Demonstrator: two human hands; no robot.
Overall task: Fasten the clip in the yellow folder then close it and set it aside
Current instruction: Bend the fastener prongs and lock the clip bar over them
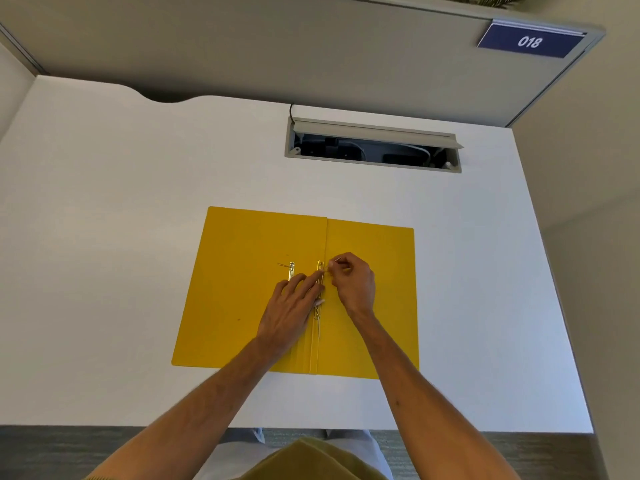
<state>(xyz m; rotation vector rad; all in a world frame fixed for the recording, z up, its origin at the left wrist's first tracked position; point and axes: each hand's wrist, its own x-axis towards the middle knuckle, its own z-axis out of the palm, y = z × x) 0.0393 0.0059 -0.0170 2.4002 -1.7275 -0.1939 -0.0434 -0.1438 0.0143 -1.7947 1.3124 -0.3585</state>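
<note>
The yellow folder (235,306) lies open and flat on the white desk (104,237), spine running front to back. A brass clip bar (320,271) sits along the spine, and a second brass strip (291,270) lies just left of it. My left hand (291,306) rests flat on the folder with its fingers pressing on the clip bar. My right hand (353,282) pinches a thin metal prong of the clip at the bar's far end. Another prong (317,329) sticks out toward me below my left hand.
An open cable hatch (374,147) is set into the desk behind the folder. Grey partition walls stand at the back and right, with a blue sign reading 018 (530,41). The desk's front edge is near my body.
</note>
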